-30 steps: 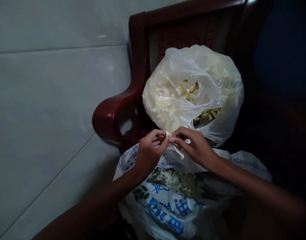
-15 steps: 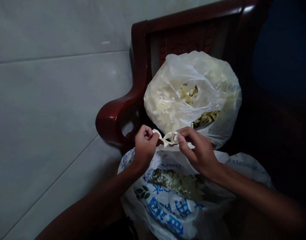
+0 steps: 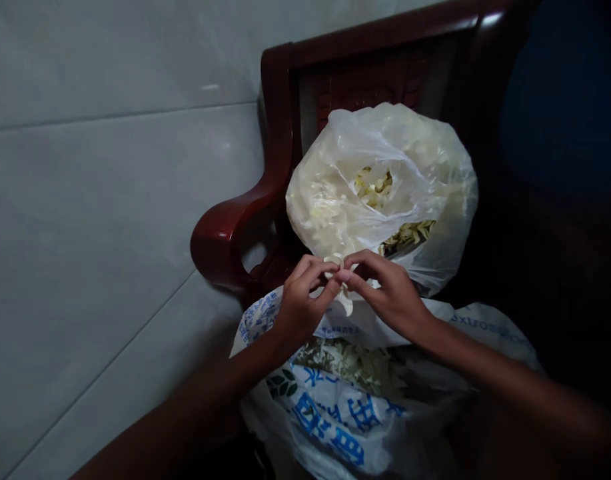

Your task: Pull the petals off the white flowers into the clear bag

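Pinching one pale, curled strip (image 3: 346, 303) between them, the left hand (image 3: 302, 303) and the right hand (image 3: 395, 297) meet at the centre of the head view, fingertips close together. Each hand is closed on the strip at thumb and fingers; its lower end hangs free below the grip. The strip is above the near edge of a printed plastic bag (image 3: 330, 417), which holds pale, leafy-looking pieces (image 3: 358, 363). Just beyond lies a translucent bag (image 3: 325, 207), with yellowish pieces (image 3: 372, 190) showing through its opening, on a dark red wooden seat with a curved armrest (image 3: 212, 243).

Judged from its thin, curled form, the strip should be very light and soft, bending readily and offering little stiffness. It probably tears under a sharp pull, and a hard squeeze could crush it. Whether its surface is damp or slippery cannot be told. A light fingertip pinch on its thicker part, with the second hold close beside the first, would suit it best; the thin, loose end appears the weakest place to grasp.
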Tool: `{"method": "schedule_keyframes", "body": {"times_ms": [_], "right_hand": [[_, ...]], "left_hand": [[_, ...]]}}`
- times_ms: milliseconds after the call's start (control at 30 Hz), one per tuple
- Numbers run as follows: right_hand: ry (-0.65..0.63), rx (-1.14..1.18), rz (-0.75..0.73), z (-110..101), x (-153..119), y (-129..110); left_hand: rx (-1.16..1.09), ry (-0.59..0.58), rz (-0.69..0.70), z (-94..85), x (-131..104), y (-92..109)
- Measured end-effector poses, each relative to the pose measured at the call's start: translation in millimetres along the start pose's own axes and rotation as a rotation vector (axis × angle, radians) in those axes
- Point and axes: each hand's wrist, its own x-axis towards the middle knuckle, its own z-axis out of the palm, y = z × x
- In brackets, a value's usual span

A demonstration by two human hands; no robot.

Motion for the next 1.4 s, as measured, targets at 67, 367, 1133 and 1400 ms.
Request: {"method": "schedule_keyframes", "body": {"times_ms": [67, 367, 1133, 1400], "right_hand": [[-0.036, 0.038, 0.027, -1, 0, 2], [-0.066, 0.143, 0.114, -4, 3, 13], [-0.063, 0.015, -0.062, -4, -1, 0], [0.221, 0.494, 0.028, -19, 7, -10]], "left_hand": [[0.041, -0.008, 0.021, -2.0, 1, -2], [0.171, -0.085, 0.143, -2.3, 0, -5], [-0.056, -0.033, 0.008, 1.7, 0, 1], [-0.329, 0.300, -0.266, -13.4, 20, -17]]}}
